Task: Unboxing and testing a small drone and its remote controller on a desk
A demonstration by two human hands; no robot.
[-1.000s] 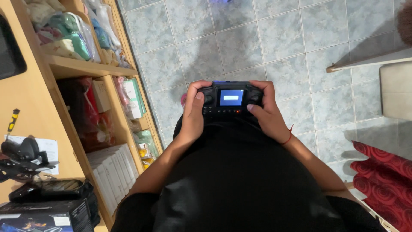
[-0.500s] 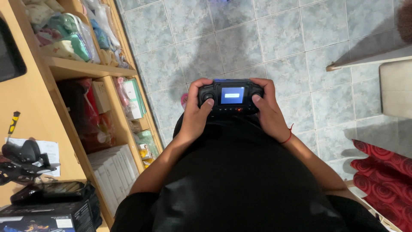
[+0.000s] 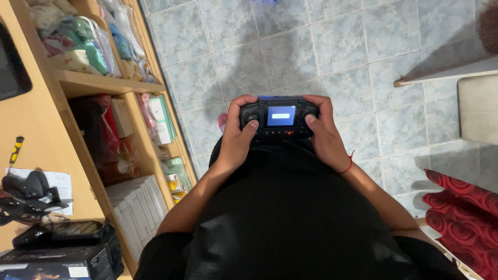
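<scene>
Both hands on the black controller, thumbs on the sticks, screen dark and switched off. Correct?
Not quite. The head view shows the left hand and right hand gripping the black controller, thumbs on the sticks, but its screen is lit blue, not dark.

Blue ctrl screen [image 3: 280, 115], black box [image 3: 57, 264] btm-left

Black handheld controller [image 3: 279, 116], screen lit, level.

both hands [image 3: 282, 137] raised, fingers curled, thumbs inward
</scene>
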